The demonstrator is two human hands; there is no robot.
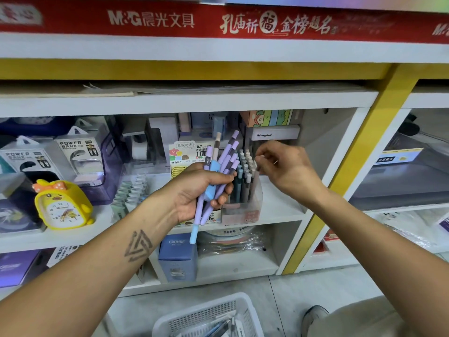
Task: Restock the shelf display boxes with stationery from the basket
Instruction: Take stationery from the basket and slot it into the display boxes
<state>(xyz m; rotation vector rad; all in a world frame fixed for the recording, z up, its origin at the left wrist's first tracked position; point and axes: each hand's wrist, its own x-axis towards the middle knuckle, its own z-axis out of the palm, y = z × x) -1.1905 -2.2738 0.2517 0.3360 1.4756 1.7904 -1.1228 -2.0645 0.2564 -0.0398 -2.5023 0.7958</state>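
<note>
In left hand (194, 190): slim, perhaps plastic pens (220, 171).

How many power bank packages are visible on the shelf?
2. One power bank package sits at the far left; the other stands just right of it, behind the yellow clock. More may be hidden behind.

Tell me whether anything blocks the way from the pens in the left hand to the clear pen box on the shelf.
Only the right hand is near: it hovers over the clear display box's right side. The bundle of pens in the left hand sits just in front of it, with no other item between.
</note>
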